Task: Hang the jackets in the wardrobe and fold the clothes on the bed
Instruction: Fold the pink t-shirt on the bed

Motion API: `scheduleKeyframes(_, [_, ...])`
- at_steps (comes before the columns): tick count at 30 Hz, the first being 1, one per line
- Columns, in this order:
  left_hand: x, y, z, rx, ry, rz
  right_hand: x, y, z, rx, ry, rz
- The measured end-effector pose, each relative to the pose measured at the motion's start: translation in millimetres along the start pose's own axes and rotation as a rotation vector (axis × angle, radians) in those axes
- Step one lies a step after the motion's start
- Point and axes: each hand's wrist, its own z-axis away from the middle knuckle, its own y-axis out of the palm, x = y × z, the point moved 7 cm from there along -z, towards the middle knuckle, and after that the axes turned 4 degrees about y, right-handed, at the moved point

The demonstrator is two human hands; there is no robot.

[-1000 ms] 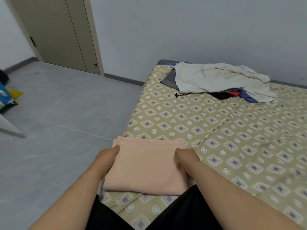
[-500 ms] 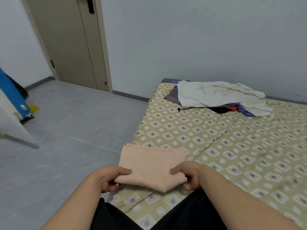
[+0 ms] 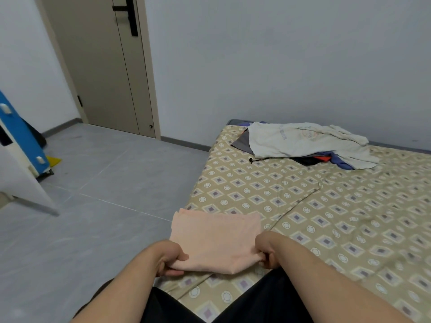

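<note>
The patterned bed (image 3: 326, 217) is carrying a heap of unfolded clothes (image 3: 303, 143) at its far end. The folded peach garment (image 3: 214, 241) is lying at the near edge, with the left grip (image 3: 168, 257) and right grip (image 3: 268, 250) each pinching a near corner.

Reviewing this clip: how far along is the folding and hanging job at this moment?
Done: the peach cloth is already folded into a small rectangle at the near edge of the bed. In hand: the left hand and right hand grip its near corners. Left: a pile of clothes, white top uppermost, lies unfolded at the far end. No hung jacket is in view.
</note>
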Motion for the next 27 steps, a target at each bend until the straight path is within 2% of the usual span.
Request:
scheduleKeyframes(3, [-4.6, -1.4, 0.2, -0.036, 0.052, -0.083, 10.2, -5.1, -0.6, -0.169, -0.116, 0.018])
scheduleKeyframes(4, [-7.7, -5.6, 0.3, -0.099, 0.087, -0.164, 17.5, -7.5, 2.2, -0.270, -0.195, 0.153])
scheduleKeyframes(7, [-35.3, -28.6, 13.1, -0.492, 0.314, -0.545, 27.9, -20.4, 14.8, -0.526, -0.365, 0.273])
scheduleKeyframes(8, [-48.1, -29.4, 21.5, -0.587, 0.447, -0.550, 33.9, -20.5, 26.7, -0.559, -0.467, 0.274])
scheduleKeyframes(9, [-56.9, -25.4, 25.7, -0.565, 0.550, -0.465, 37.7, -11.2, 31.9, -0.439, -0.543, 0.244])
scheduleKeyframes(10, [-58.3, -16.6, 23.6, -0.425, 0.574, -0.283, 38.7, 5.4, 32.1, -0.249, -0.578, 0.202])
scheduleKeyframes(11, [-53.4, -0.4, 18.7, -0.210, 0.512, -0.091, 34.2, 27.8, 32.5, -0.010, -0.546, 0.152])
scheduleKeyframes(12, [-41.8, 20.3, 16.7, 0.022, 0.372, 0.014, 25.8, 48.1, 35.4, 0.196, -0.450, 0.161])
scheduleKeyframes(13, [-30.1, 39.4, 20.0, 0.218, 0.250, 0.015, 17.5, 63.5, 36.8, 0.341, -0.358, 0.215])
scheduleKeyframes(14, [-20.1, 52.9, 23.7, 0.359, 0.180, -0.049, 9.6, 71.9, 35.6, 0.411, -0.292, 0.302])
scheduleKeyframes(15, [-12.1, 61.5, 23.3, 0.434, 0.152, -0.120, 3.9, 76.1, 33.3, 0.423, -0.243, 0.375])
scheduleKeyframes(16, [-6.7, 65.3, 20.8, 0.442, 0.140, -0.181, 1.1, 76.3, 30.1, 0.400, -0.214, 0.428])
scheduleKeyframes(20, [-0.6, 66.2, 3.7, 0.306, 0.107, -0.253, 0.8, 67.7, 17.0, 0.275, -0.147, 0.488])
scheduleKeyframes(27, [-5.6, 64.2, 6.0, 0.298, 0.095, -0.275, 3.9, 46.9, 7.4, 0.155, -0.079, 0.419])
